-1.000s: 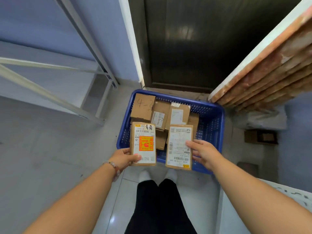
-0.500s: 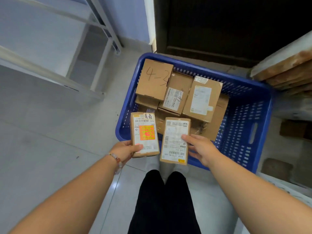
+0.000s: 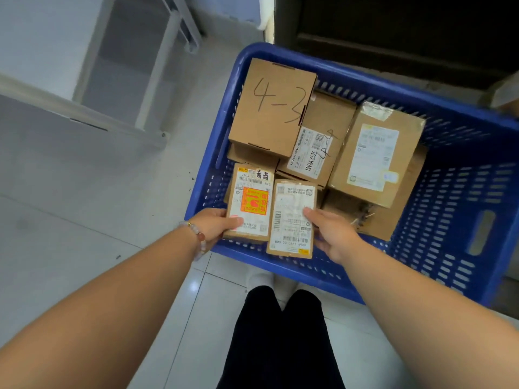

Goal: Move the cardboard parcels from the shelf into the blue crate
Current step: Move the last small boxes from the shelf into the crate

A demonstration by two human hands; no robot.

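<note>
The blue crate stands on the floor in front of me with several cardboard parcels in it, the top one marked "4-3". My left hand grips a small parcel with an orange sticker by its near left corner, over the crate's near left corner. My right hand grips a second small parcel with a white label by its right edge, over the crate's near rim. The two parcels sit side by side, almost touching.
A grey metal shelf frame stands on the floor to the left of the crate. A dark door is behind the crate. My legs in black trousers are at the crate's near side.
Both hands have moved forward and down with their parcels, from in front of the near rim to over the crate. The view has closed in on the crate.
</note>
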